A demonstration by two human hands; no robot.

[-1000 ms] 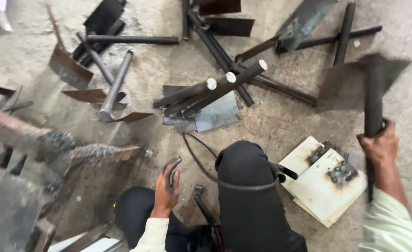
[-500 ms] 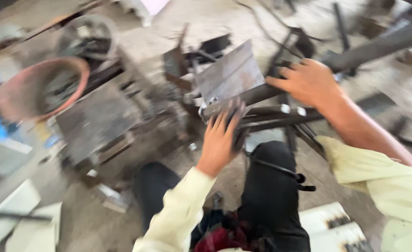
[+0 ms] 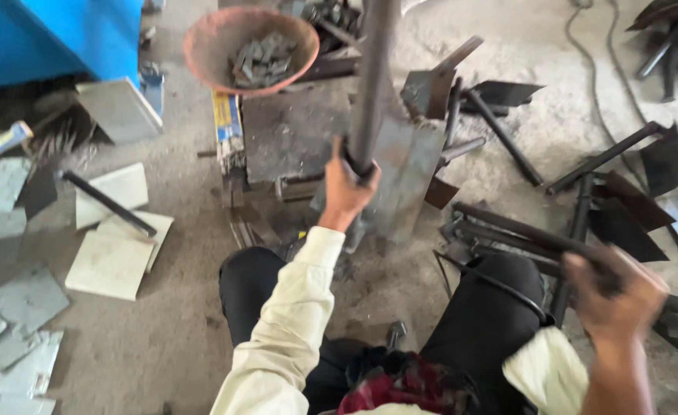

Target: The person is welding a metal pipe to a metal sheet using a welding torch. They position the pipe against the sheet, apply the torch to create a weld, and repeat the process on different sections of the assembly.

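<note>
My left hand (image 3: 346, 187) grips a thick grey metal pipe (image 3: 371, 77) that stands nearly upright, with a flat steel blade (image 3: 408, 180) fixed at its lower end. The blade rests by a dark steel work plate (image 3: 289, 131) on the floor. My right hand (image 3: 611, 296), blurred, is closed around a dark metal rod (image 3: 523, 230) that lies across the floor over my right knee. Both my sleeves are pale yellow and my legs are in black trousers.
A rusty round bowl (image 3: 250, 48) of metal scraps sits at the top. A blue box (image 3: 54, 34) stands top left. Flat grey and white plates (image 3: 112, 257) lie on the left. More pipe-and-blade pieces (image 3: 623, 184) and a cable (image 3: 592, 61) lie right.
The view has swung left toward the bowl and work plate. My left hand moved from flat on the steel sheet to gripping the upright pipe. My right hand dropped to the low right rod.
</note>
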